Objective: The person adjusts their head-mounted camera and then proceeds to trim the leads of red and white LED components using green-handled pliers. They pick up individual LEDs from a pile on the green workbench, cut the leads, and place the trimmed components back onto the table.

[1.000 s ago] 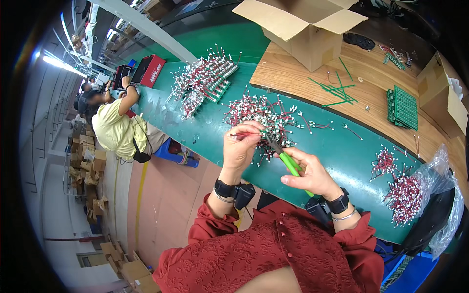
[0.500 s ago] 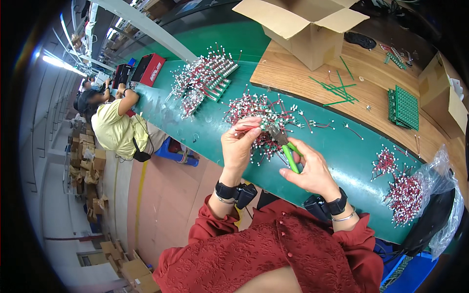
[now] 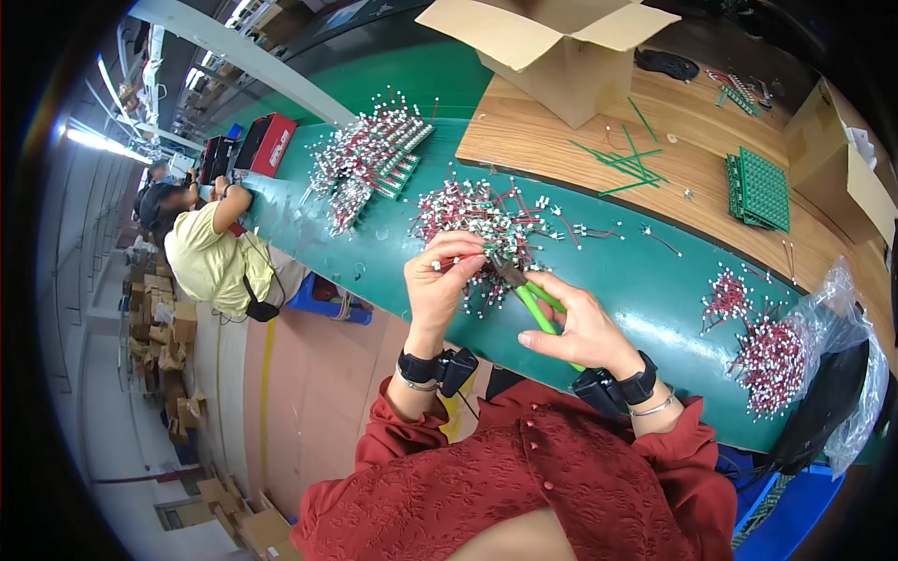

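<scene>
My left hand (image 3: 436,288) is closed in a pinch on a short red wire (image 3: 443,266) with a white end. In my right hand (image 3: 591,329) are pliers (image 3: 535,309) with bright green handles. Their dark metal jaws point toward the left fingertips; whether they touch the wire cannot be made out. Both hands are over the near edge of a loose pile of red wires with white connectors (image 3: 449,208), spread on the green tabletop (image 3: 617,280). Some of the pile is hidden behind my hands.
Wired green circuit boards (image 3: 398,154) lie left of the pile. On a wooden board (image 3: 524,122) are green strips (image 3: 622,168), stacked green panels (image 3: 760,190) and an open carton (image 3: 571,79). More wires (image 3: 769,355) lie at right beside clear plastic (image 3: 847,411). A person in yellow (image 3: 210,257) sits at left.
The whole view has shifted a little, so the scene sits farther left. The pliers' jaws have come slightly nearer to me relative to the pile. Both hands keep their holds.
</scene>
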Demonstrator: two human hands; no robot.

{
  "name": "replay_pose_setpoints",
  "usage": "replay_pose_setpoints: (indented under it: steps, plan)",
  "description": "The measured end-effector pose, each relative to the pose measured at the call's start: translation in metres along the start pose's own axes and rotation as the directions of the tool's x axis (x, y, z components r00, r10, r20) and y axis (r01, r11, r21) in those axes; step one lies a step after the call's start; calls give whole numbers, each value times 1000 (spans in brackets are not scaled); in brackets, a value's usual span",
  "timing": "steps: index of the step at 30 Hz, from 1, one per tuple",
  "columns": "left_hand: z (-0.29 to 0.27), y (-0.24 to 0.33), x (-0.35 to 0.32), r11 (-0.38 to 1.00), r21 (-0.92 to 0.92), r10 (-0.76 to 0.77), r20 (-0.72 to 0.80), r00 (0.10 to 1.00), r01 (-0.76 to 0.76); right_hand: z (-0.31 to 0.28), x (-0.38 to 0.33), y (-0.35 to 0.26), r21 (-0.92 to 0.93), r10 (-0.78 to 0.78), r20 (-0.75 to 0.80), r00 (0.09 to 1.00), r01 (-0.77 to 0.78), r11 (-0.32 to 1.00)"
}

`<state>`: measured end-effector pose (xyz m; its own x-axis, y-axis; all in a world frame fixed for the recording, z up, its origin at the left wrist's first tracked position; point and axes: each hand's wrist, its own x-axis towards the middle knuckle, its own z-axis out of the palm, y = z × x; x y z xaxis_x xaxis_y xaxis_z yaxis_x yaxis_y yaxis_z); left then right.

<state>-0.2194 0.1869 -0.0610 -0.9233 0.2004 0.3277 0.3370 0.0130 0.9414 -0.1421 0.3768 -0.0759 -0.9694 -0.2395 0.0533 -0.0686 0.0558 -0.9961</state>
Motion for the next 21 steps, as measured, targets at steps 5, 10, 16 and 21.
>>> replay_pose_setpoints:
  steps: [5, 10, 16, 21]
  plan:
    - [-2, -4, 1, 992, -124, 23, 59, 998, -16, 0, 0, 8, 177, 3, 55, 998, -13, 984]
    - [2, -8, 5, 694, -692, -321, -48, 946, 200, -4, 0, -7, 275, 42, 85, 995, -64, 959]
    - [-3, -3, 1, 865, -451, -313, -139, 940, 221, -4, 0, -17, -534, 17, -168, 986, -106, 839]
    - [2, -5, -1, 951, -276, -168, -84, 982, 139, -3, -2, -13, -163, 75, -52, 996, -82, 983]
